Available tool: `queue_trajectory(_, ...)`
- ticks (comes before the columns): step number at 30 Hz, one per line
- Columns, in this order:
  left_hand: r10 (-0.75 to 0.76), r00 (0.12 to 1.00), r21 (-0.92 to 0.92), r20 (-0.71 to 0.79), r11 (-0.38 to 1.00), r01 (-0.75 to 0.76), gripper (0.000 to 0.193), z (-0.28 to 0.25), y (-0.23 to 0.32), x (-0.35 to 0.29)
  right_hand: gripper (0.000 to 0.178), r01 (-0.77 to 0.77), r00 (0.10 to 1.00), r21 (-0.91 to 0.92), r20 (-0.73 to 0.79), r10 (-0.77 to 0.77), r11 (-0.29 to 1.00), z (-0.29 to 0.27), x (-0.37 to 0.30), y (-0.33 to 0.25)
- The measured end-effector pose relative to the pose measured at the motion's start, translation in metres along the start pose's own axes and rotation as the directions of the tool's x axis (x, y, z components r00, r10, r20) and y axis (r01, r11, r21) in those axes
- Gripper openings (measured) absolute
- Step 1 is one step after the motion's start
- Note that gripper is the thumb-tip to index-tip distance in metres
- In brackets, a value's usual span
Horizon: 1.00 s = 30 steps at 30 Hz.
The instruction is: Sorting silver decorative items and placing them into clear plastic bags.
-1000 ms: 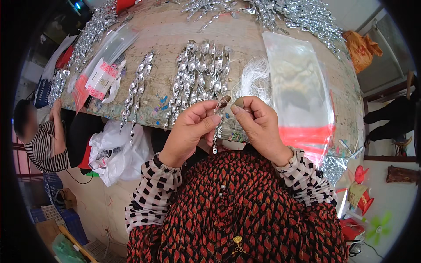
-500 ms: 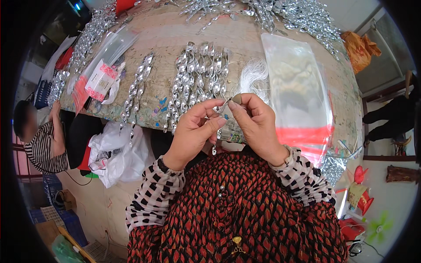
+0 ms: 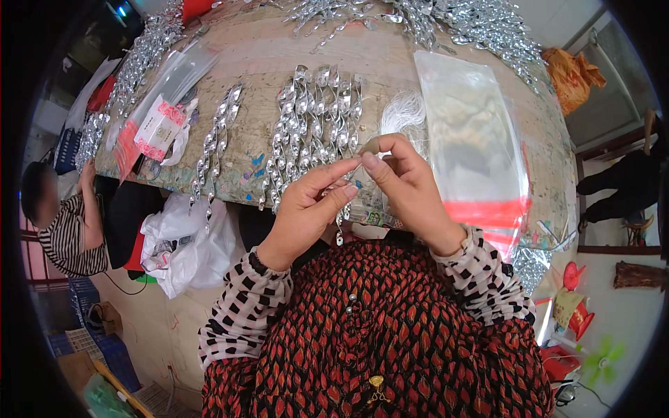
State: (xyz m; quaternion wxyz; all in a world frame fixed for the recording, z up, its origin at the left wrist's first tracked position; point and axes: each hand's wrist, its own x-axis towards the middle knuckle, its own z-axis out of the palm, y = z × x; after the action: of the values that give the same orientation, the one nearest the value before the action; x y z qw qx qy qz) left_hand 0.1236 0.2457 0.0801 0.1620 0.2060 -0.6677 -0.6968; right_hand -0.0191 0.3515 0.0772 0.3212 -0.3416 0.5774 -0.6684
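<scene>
My left hand [image 3: 310, 212] is closed in a pinch on a shiny silver twisted strand [image 3: 339, 237], whose lower end dangles below the fingers. Right beside it, at about the same height, my right hand [image 3: 408, 188] pinches with thumb and index finger close to the left fingertips. What sits between those right fingers is too small to make out. Several more twisted silver strands [image 3: 317, 115] lie side by side on the worn table [image 3: 258, 59], just beyond the left hand. A bundle of white thread [image 3: 404, 115] lies beyond the right hand.
A stack of clear plastic bags [image 3: 470, 132] with red ends lies at the right. A smaller group of strands [image 3: 219, 136], a pink-and-white packet [image 3: 160, 131] and more bags lie left. Silver heaps [image 3: 488, 31] line the far edge. Another person [image 3: 73, 230] sits at the left.
A round greyish thing at my right fingertips no longer shows. My right index finger has curled upward and the hand has shifted slightly. My left hand stays nearly in place.
</scene>
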Motion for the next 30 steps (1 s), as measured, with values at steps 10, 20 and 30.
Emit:
queue_trajectory(10,0.16,0.986,0.339,0.045,0.926,-0.166,0.037,-0.01,0.002,0.01,0.009,-0.265,0.963,0.268,0.121,0.241,0.926,-0.027,0.037,0.004)
queue_trajectory(20,0.08,0.991,0.627,0.107,0.768,-0.129,0.037,-0.025,-0.009,0.0,0.008,0.231,0.972,-0.677,0.187,-0.14,0.699,-0.058,0.018,0.041)
queue_trajectory(30,0.065,0.987,0.833,0.15,0.53,-0.162,0.037,-0.006,-0.006,-0.013,0.005,0.352,0.931,-0.827,0.262,-0.254,0.439,-0.048,-0.006,0.06)
